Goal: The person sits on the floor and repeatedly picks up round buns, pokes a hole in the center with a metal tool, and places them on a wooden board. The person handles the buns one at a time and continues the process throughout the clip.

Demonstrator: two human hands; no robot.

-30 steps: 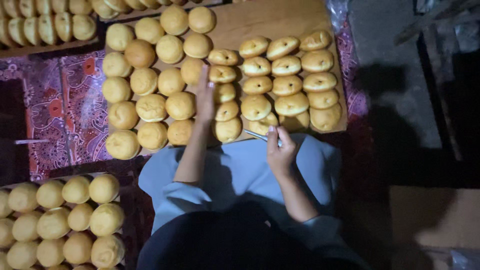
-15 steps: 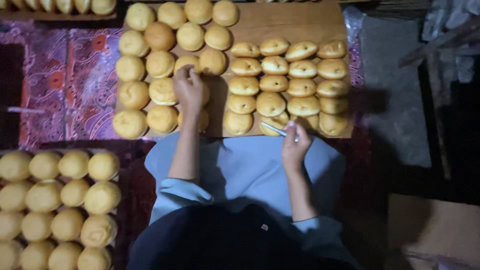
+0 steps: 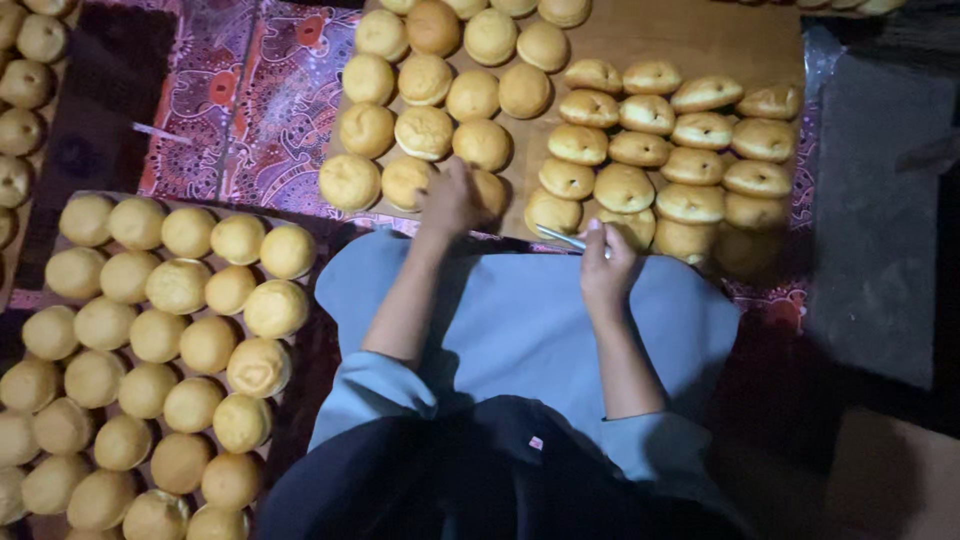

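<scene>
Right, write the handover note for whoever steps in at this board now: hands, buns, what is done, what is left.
Left hand: on a round bun at the near edge of the wooden board, grip not clear.
Right hand: holds a thin metal blade, tip toward the split buns.
Board: whole round buns on its left half, buns with a slit in the side on its right half.
Tray at the person's left: full of whole round buns.
Done: the right-hand group looks slit. Left: the whole buns on the board and the tray, by the look of it.
</scene>
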